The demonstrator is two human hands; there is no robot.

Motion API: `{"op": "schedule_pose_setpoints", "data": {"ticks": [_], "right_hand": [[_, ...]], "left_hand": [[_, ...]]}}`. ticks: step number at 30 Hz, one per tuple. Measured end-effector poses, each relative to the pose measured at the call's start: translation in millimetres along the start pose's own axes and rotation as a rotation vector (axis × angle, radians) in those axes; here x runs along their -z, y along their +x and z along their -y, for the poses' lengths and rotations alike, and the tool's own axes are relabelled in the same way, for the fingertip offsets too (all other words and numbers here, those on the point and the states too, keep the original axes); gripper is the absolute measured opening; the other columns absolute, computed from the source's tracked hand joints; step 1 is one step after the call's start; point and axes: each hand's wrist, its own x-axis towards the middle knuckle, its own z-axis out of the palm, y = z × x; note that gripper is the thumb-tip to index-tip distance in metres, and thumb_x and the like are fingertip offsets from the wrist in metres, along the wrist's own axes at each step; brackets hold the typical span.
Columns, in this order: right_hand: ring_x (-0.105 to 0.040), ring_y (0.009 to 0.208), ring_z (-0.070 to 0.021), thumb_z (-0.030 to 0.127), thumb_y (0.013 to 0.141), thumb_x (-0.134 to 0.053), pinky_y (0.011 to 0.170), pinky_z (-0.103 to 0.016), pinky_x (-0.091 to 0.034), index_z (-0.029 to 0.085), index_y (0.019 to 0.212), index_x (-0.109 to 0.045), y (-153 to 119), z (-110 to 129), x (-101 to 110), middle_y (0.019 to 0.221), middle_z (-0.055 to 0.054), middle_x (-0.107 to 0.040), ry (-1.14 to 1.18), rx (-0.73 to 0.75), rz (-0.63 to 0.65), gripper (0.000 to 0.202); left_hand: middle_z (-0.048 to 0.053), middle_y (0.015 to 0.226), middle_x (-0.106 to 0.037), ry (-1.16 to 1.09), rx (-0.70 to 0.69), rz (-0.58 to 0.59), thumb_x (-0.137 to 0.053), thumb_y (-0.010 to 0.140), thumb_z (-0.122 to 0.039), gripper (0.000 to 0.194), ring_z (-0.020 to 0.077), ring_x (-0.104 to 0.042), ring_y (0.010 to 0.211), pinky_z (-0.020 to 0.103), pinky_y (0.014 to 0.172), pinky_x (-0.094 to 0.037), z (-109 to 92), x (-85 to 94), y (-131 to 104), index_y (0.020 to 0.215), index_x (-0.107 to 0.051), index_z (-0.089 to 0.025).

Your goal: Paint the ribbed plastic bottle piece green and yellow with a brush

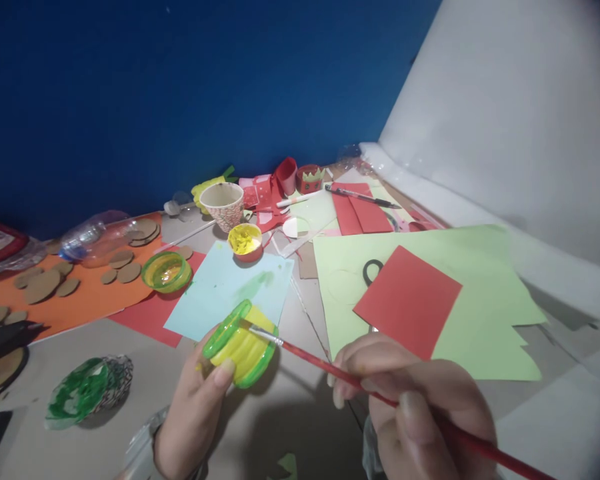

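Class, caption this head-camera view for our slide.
Left hand holds a yellow-and-green ribbed plastic piece; right hand touches it with a red-handled paintbrush.

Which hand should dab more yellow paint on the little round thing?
The right hand, probably: it grips the red paintbrush, bristles already touching the yellow-green ring piece, which the left hand holds.

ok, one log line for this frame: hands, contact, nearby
left hand: holds yellow-green ribbed piece | right hand: grips red paintbrush | contact: bristles on piece | nearby: yellow paint pot, light blue paper
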Motion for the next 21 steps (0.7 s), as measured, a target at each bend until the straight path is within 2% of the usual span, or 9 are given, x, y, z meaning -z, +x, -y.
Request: {"op": "schedule_pose_setpoints", "data": {"ticks": [3,7,11,15,18,21], "right_hand": [[-0.06,0.065,-0.0179,0.014,0.094,-0.044,0.054,-0.032,-0.048,0.02,0.094,-0.062,0.2,-0.7,0.5,0.072,-0.003,-0.061,-0.028,-0.021,-0.013,0.019],[-0.058,0.059,-0.0163,0.015,0.094,-0.044,0.052,-0.033,-0.049,0.021,0.094,-0.06,0.5,-1.4,2.2,0.072,-0.002,-0.06,-0.005,0.005,0.003,0.018],[-0.061,0.065,-0.0169,0.015,0.095,-0.043,0.054,-0.031,-0.049,0.021,0.093,-0.061,1.1,-2.2,2.9,0.072,-0.002,-0.061,-0.064,-0.018,-0.018,0.019],[-0.06,0.062,-0.0153,0.014,0.094,-0.044,0.053,-0.03,-0.049,0.021,0.092,-0.061,1.1,-1.2,3.2,0.073,-0.001,-0.062,-0.043,-0.002,-0.021,0.018],[-0.06,0.062,-0.0159,0.016,0.092,-0.048,0.052,-0.028,-0.047,0.021,0.086,-0.062,3.8,-1.0,1.3,0.069,-0.001,-0.063,-0.078,-0.052,-0.131,0.015],[-0.056,0.056,-0.016,0.022,0.092,-0.052,0.053,-0.03,-0.049,0.023,0.083,-0.063,9.3,-3.3,-0.8,0.063,0.001,-0.062,-0.029,-0.045,-0.232,0.014]], "left_hand": [[0.004,0.096,-0.075,-0.005,0.005,0.012,-0.077,0.067,-0.047,0.043,0.0202,-0.068,0.094,0.023,0.084,-0.055,0.6,0.3,1.1,0.101,-0.071,-0.022],[0.002,0.091,-0.076,-0.015,-0.012,0.006,-0.078,0.066,-0.044,0.035,0.0183,-0.07,0.089,0.021,0.079,-0.056,1.4,1.3,1.6,0.095,-0.072,-0.025],[0.005,0.101,-0.075,0.017,-0.003,0.001,-0.075,0.068,-0.048,0.044,0.0228,-0.068,0.096,0.027,0.085,-0.056,2.4,3.6,0.7,0.104,-0.07,-0.023],[0.008,0.102,-0.075,0.031,0.015,-0.019,-0.074,0.069,-0.048,0.048,0.0264,-0.069,0.098,0.031,0.084,-0.057,3.0,5.3,-0.9,0.107,-0.07,-0.02],[0.009,0.102,-0.075,0.037,0.013,0.016,-0.075,0.069,-0.046,0.048,0.0277,-0.069,0.097,0.032,0.082,-0.057,3.3,5.3,-1.3,0.109,-0.069,-0.02],[0.009,0.108,-0.073,0.033,-0.01,0.107,-0.072,0.075,-0.041,0.042,0.0267,-0.067,0.098,0.032,0.085,-0.055,4.2,5.0,0.8,0.111,-0.068,-0.02]]}}
